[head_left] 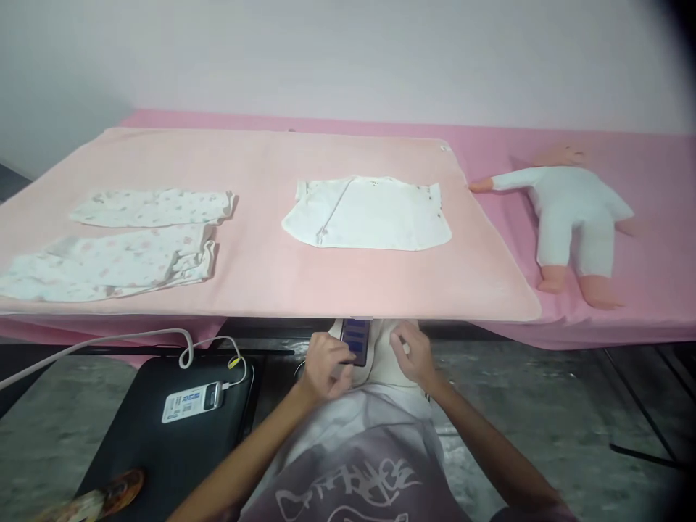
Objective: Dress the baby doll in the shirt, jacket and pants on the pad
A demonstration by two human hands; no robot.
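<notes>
On my lap, close under the table's front edge, lies a dark phone (356, 341) with its screen lit. My left hand (326, 366) rests beside it, fingers loosely bent and apart, the fingertips at the phone's left edge and lower corner. My right hand (414, 354) is over my other leg, to the right of the phone, with thumb and fingers curved and a gap between them; nothing shows in it. Above the hands on the table is a white baby shirt (370, 214), laid flat, apart from both hands.
Two folded, printed baby garments (117, 261) lie on the left of the pink blanket (261, 283). A doll in white (573, 203) lies at the right on the pink sheet. Left of me, a power bank (191, 402) with a white cable (163, 332) sits on a black seat (157, 457).
</notes>
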